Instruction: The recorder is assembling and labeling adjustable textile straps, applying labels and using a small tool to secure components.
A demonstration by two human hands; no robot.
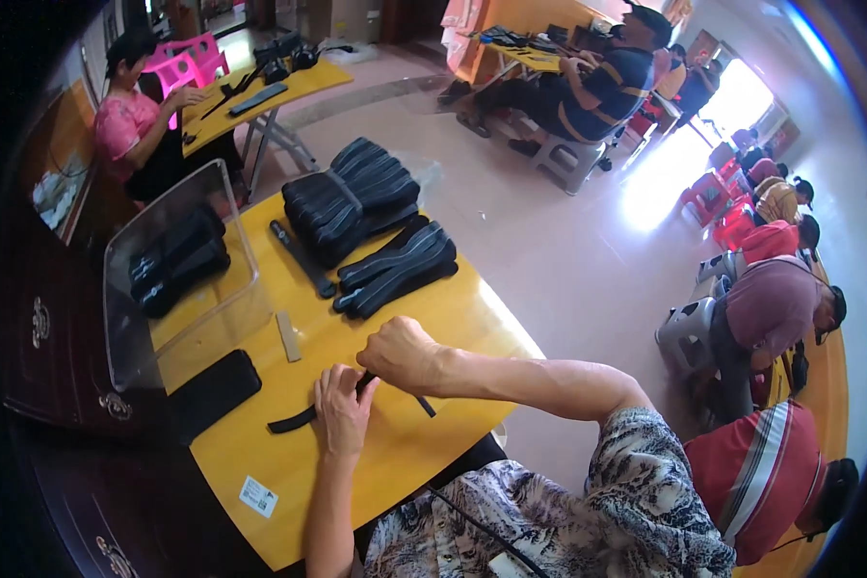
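Over the yellow table (424, 448) both hands work on a narrow black strap (294, 422). My left hand (341, 409) presses its fingers onto the strap, whose flat end sticks out to the left. Just beyond it, my right hand (400, 353) is closed in a fist around the strap. A thin black end (426, 407) shows below the right wrist; whether it belongs to the same strap is hidden. Farther back lies a large banded bundle of black straps with grey stripes (347, 197), beside a smaller bundle (400, 268). A single strap (301, 258) lies left of them.
A clear plastic bin (255, 275) with black strap bundles stands at the table's left. Nearby lie a black flat case-like piece (220, 390), a small beige strip (287, 337) and a white label (258, 496). Other people sit at tables ahead and along the right.
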